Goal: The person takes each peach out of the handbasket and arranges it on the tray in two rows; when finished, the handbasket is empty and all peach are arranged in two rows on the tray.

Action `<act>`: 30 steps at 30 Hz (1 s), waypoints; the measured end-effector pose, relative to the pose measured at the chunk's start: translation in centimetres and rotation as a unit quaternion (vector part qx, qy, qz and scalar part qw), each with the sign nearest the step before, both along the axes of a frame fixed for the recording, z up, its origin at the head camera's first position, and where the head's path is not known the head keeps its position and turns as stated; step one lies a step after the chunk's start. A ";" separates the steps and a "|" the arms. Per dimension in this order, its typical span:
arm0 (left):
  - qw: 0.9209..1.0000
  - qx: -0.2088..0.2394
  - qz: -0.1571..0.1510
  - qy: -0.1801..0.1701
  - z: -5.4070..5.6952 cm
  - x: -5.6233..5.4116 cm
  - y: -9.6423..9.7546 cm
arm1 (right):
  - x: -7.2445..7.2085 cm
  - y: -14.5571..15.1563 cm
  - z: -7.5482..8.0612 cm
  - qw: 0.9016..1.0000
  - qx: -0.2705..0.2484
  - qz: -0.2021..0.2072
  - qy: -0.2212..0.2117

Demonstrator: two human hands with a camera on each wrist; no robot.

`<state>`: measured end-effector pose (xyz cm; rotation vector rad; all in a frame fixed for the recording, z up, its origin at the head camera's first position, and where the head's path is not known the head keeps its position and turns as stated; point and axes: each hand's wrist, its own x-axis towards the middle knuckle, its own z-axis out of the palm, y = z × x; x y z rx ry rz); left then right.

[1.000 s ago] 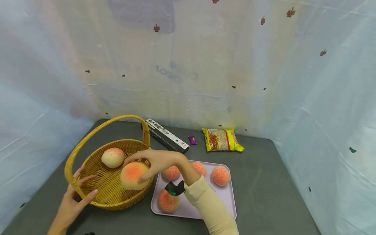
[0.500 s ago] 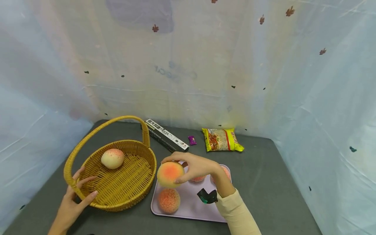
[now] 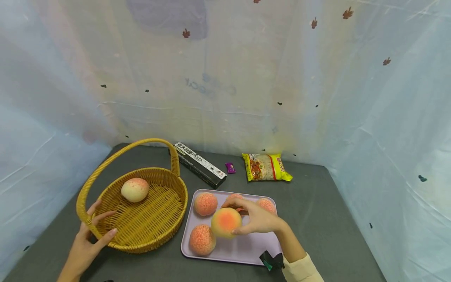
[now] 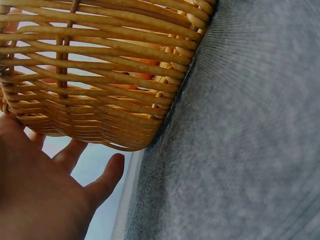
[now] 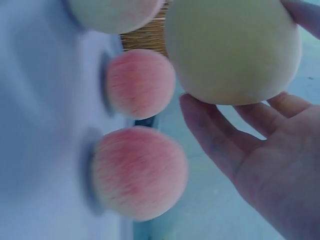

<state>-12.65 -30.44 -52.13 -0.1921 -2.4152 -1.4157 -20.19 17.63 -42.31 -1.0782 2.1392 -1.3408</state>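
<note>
While the left hand grips the wicker basket at its left rim, the right hand holds a yellow-orange peach over the lilac tray. Right fingers are parted to the fruit's width, thumb on the near side, fingertips on the far side; right wrist view shows the fruit clear of the tray surface. Head view has it overlapping the front-left pink peach; can't tell if they touch.

Left fingers are spread, thumb and at least one finger over the rim inside, other fingers outside against or near the wall. Nothing else in that hand.

Basket sits left of the tray, handle up, one pale peach inside toward the back left. Tray also carries a back-left peach, a back-middle peach and a back-right peach, last two partly behind the right hand.

Behind, on the dark table: black-and-white pasta box, small purple packet, yellow food bag.
</note>
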 end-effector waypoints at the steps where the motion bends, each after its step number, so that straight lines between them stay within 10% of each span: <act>1: 1.000 0.000 0.000 -0.002 0.0 0.0 0.0 | 0.2 0.4 -0.4 1.000 -0.001 -0.002 0.004; 30: 1.000 0.017 -0.008 -0.009 0.1 0.0 0.1 | 2.4 3.4 -5.9 0.999 -0.004 -0.019 -0.029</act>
